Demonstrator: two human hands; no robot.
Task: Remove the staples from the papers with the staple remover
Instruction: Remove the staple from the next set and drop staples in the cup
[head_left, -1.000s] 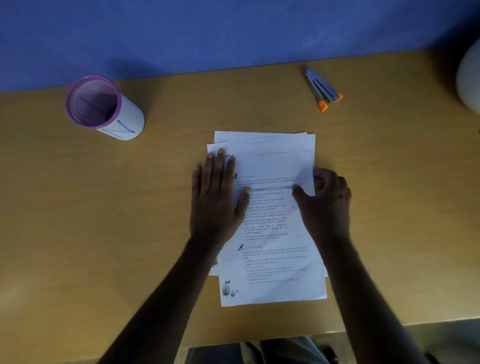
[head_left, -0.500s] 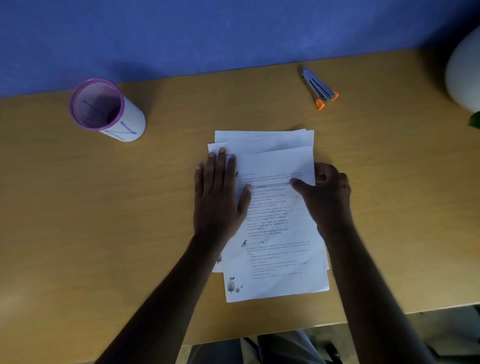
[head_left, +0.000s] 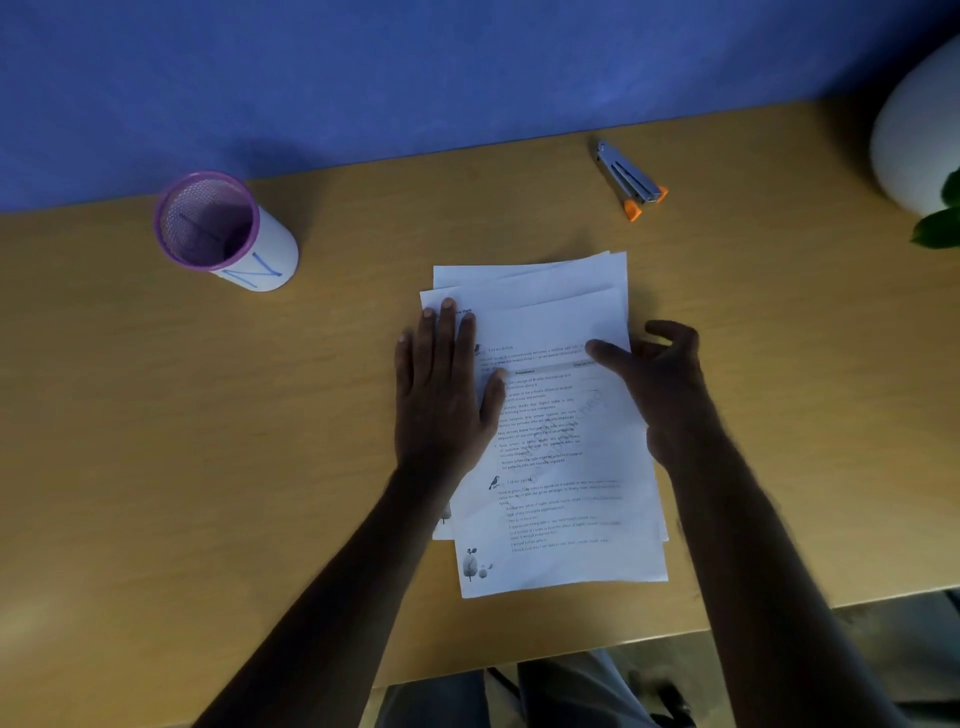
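A fanned stack of printed white papers (head_left: 550, 322) lies in the middle of the wooden desk (head_left: 208, 467). My left hand (head_left: 441, 384) rests flat on the stack's left side, fingers together and stretched out. My right hand (head_left: 660, 379) sits at the stack's right edge, thumb pressing on the top sheet, the other fingers curled loosely off the paper. The grey staple remover (head_left: 629, 179) with orange tips lies untouched at the back of the desk, well beyond the papers. No staple can be made out.
A purple-rimmed mesh pen cup (head_left: 223, 231) stands at the back left. A white rounded pot (head_left: 914, 140) with a green leaf (head_left: 937, 223) sits at the far right edge. A blue wall runs behind the desk; its front edge is near my body.
My right hand has loosened from a closed fist at the paper's edge into spread, curled fingers, and the top sheet has shifted slightly. My left hand stayed flat in place.
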